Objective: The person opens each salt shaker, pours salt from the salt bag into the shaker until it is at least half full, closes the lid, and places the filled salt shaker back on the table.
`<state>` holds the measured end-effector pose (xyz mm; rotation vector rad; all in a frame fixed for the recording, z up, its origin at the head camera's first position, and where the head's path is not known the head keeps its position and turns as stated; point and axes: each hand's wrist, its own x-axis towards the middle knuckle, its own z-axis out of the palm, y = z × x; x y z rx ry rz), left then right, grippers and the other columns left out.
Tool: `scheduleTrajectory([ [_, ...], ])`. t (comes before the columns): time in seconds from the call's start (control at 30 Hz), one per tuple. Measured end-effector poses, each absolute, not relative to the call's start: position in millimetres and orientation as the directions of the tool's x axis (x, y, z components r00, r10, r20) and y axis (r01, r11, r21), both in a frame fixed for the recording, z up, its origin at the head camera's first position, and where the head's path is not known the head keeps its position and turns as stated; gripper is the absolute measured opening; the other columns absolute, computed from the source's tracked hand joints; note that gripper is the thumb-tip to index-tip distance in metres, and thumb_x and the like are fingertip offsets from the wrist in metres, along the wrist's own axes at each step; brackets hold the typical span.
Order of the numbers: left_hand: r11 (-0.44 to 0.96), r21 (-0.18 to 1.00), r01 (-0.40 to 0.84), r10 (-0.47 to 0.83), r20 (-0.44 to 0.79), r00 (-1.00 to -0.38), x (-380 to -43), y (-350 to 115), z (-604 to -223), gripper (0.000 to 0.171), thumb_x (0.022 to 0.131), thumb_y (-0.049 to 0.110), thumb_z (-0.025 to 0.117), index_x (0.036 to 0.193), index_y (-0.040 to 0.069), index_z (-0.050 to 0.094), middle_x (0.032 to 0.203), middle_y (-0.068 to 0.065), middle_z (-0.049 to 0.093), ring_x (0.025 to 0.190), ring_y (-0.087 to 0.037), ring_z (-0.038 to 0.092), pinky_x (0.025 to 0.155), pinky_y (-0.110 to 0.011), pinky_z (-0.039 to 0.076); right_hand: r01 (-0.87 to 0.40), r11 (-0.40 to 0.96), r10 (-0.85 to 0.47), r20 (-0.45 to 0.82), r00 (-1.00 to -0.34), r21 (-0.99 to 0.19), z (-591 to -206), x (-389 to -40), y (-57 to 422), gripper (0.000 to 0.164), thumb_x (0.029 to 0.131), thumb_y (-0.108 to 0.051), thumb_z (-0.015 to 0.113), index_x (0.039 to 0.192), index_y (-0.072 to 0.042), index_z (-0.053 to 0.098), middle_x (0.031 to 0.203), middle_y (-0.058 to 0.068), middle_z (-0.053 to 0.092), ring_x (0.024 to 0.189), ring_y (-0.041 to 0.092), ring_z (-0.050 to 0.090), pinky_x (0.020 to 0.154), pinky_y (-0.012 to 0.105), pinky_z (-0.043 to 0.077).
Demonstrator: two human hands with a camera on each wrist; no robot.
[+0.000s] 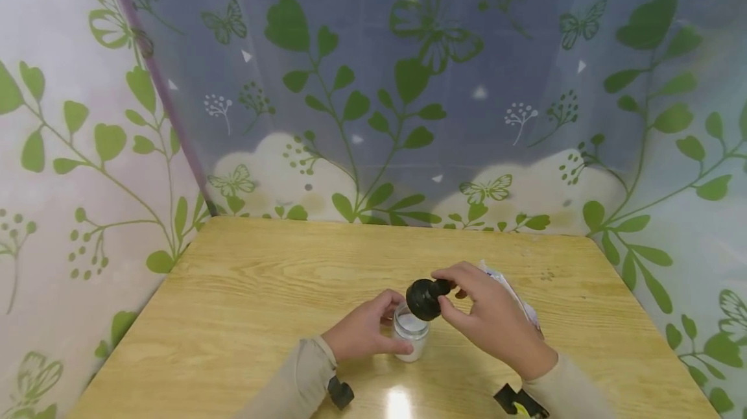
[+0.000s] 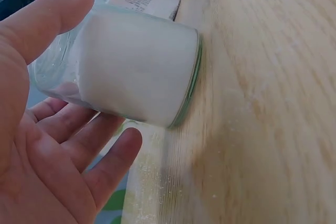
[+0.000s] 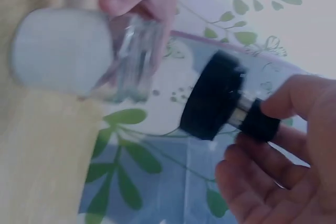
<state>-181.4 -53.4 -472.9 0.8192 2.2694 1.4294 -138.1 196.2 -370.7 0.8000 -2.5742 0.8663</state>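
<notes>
A clear glass jar [image 1: 415,349] stands on the wooden table, filled with white contents; the left wrist view shows fine white powder or grains in the glass jar [image 2: 136,64]. My left hand [image 1: 363,329] holds it around the upper part, thumb on the near side and fingers behind. Just over the mouth, my right hand [image 1: 493,315] pinches a black lid [image 1: 421,301] by its narrow knob. In the right wrist view the lid [image 3: 212,98] is tilted and apart from the open rim, with the knob [image 3: 261,121] between thumb and fingers.
Behind my right hand lies a white printed packet [image 1: 528,312], partly hidden. White specks dot the wooden table [image 1: 262,276] near the jar in the left wrist view. Curtains with green leaves and butterflies [image 1: 362,107] enclose the table's back and sides.
</notes>
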Motion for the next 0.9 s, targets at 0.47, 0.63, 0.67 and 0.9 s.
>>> scheduleTrajectory([
  [0.47, 0.424, 0.841, 0.336, 0.624, -0.002, -0.782, -180, -48, -462, 0.065, 0.083, 0.043, 0.087, 0.135, 0.025, 0.052, 0.127, 0.009, 0.067, 0.118, -0.009, 0.063, 0.095, -0.032, 0.054, -0.558, 0.649, -0.43, 0.355, -0.83, -0.518, -377, -148, 173, 0.032, 0.093, -0.011, 0.075, 0.123, -0.016, 0.066, 0.113, -0.008, 0.065, 0.095, 0.006, 0.061, 0.083, 0.031, 0.055],
  [0.63, 0.432, 0.835, 0.34, 0.624, -0.005, -0.782, -181, -48, -461, 0.062, 0.083, 0.044, 0.087, 0.132, 0.025, 0.053, 0.127, 0.01, 0.066, 0.119, -0.009, 0.063, 0.093, -0.03, 0.054, -0.569, 0.633, -0.458, 0.338, -0.822, -0.525, -382, -150, 175, 0.028, 0.093, -0.009, 0.074, 0.12, -0.016, 0.067, 0.111, -0.008, 0.066, 0.094, 0.006, 0.062, 0.082, 0.032, 0.055],
  [0.67, 0.435, 0.834, 0.34, 0.622, -0.006, -0.783, -181, -48, -461, 0.062, 0.083, 0.044, 0.087, 0.131, 0.025, 0.053, 0.126, 0.011, 0.066, 0.119, -0.009, 0.063, 0.093, -0.03, 0.054, -0.572, 0.63, -0.469, 0.329, -0.82, -0.525, -382, -150, 175, 0.028, 0.094, -0.009, 0.074, 0.12, -0.017, 0.067, 0.112, -0.008, 0.066, 0.094, 0.006, 0.062, 0.082, 0.032, 0.055],
  [0.9, 0.452, 0.825, 0.34, 0.614, -0.011, -0.789, -181, -51, -463, 0.063, 0.082, 0.046, 0.087, 0.131, 0.026, 0.053, 0.123, 0.014, 0.067, 0.116, -0.006, 0.063, 0.09, -0.029, 0.054, -0.574, 0.619, -0.531, 0.253, -0.809, -0.537, -382, -151, 175, 0.027, 0.096, -0.011, 0.073, 0.121, -0.019, 0.067, 0.111, -0.012, 0.066, 0.095, 0.005, 0.064, 0.085, 0.033, 0.055],
])
